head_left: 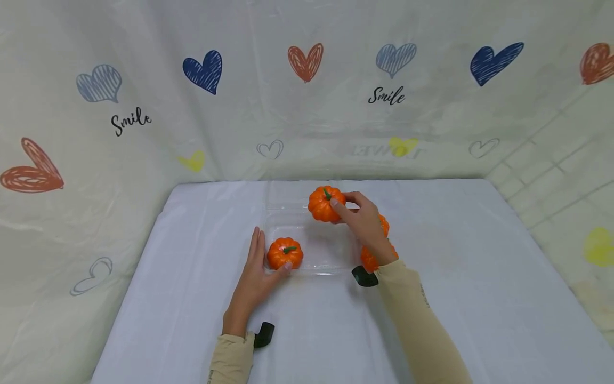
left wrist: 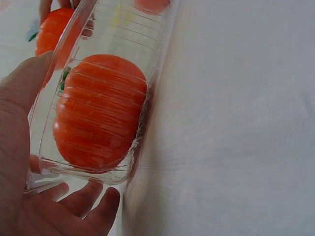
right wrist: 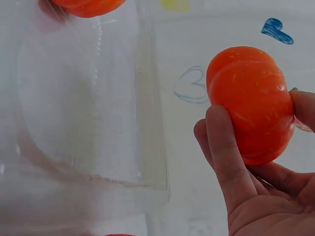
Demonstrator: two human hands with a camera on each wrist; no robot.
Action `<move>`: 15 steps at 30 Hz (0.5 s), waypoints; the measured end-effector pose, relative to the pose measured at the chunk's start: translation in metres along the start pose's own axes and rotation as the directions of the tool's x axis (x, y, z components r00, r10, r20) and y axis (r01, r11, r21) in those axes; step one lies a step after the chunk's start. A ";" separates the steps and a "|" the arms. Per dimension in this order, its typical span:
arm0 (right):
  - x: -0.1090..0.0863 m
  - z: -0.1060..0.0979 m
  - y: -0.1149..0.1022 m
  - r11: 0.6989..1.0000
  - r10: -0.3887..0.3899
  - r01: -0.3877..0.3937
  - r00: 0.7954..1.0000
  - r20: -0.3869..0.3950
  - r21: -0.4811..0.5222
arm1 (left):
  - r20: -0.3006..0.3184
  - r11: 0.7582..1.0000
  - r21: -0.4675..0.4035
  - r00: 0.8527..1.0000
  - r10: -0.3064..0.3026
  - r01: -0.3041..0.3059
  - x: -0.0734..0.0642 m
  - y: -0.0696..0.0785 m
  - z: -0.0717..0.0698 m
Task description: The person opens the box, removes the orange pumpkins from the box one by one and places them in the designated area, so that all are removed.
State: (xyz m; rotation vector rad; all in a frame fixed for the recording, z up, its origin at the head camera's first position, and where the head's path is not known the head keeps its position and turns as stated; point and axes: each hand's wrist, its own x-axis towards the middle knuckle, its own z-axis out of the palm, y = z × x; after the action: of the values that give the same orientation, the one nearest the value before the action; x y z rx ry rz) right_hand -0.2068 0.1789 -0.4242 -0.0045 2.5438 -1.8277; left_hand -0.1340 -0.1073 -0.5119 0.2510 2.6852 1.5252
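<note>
Beige left sleeve point(head_left: 230, 357): comes in from the near side, a dark wrist piece point(head_left: 265, 335) beside the cuff.
Left hand point(head_left: 256, 277): fingers straight along the container's left end, thumb at its near left corner; it touches without clenching, I'd say to keep so light a box from sliding.
Pumpkin in the box point(head_left: 280, 258): orange, green-stemmed, lying inside at the near left corner, close to the thumb.
Clear container point(head_left: 326, 250): thin plastic, towards the tabletop's far edge and left of its middle; that one pumpkin is all I can make out in it, with bare floor to the right. A clear panel point(head_left: 288, 194) along its far side looks like a lid folded back.
Right hand point(head_left: 362, 218): grips the lifted pumpkin point(head_left: 320, 208) over the container's far side, thumb by the stem, fingers on the underside, probably for a secure hold with the stem up.
Other pumpkins point(head_left: 369, 260): two show past the container's right end, partly behind the right wrist; whether they touch it I can't tell.
White tabletop point(head_left: 460, 256): bare cloth runs on towards the right edge.
</note>
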 end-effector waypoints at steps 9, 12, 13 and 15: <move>-0.003 -0.018 0.002 0.999 0.024 -0.025 0.999 -0.044 -0.041 | -0.011 1.000 0.004 1.000 0.002 -0.002 -0.001 0.000 -0.001; -0.005 -0.023 0.003 0.998 0.025 -0.028 0.998 -0.058 -0.049 | -0.008 1.000 -0.004 1.000 0.005 -0.005 -0.001 0.000 0.000; -0.005 -0.024 0.004 0.999 0.026 -0.029 0.998 -0.063 -0.046 | -0.008 1.000 -0.007 1.000 0.007 -0.007 -0.001 -0.001 0.000; -0.006 -0.027 0.004 0.999 0.023 -0.027 0.997 -0.070 -0.044 | -0.011 1.000 -0.010 1.000 0.013 -0.013 -0.001 -0.001 0.001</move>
State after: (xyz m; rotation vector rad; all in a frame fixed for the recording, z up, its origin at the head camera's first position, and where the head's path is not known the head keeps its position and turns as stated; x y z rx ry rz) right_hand -0.2006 0.2063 -0.4197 0.0912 2.6176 -1.7924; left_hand -0.1329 -0.1073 -0.5134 0.2603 2.6886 1.5479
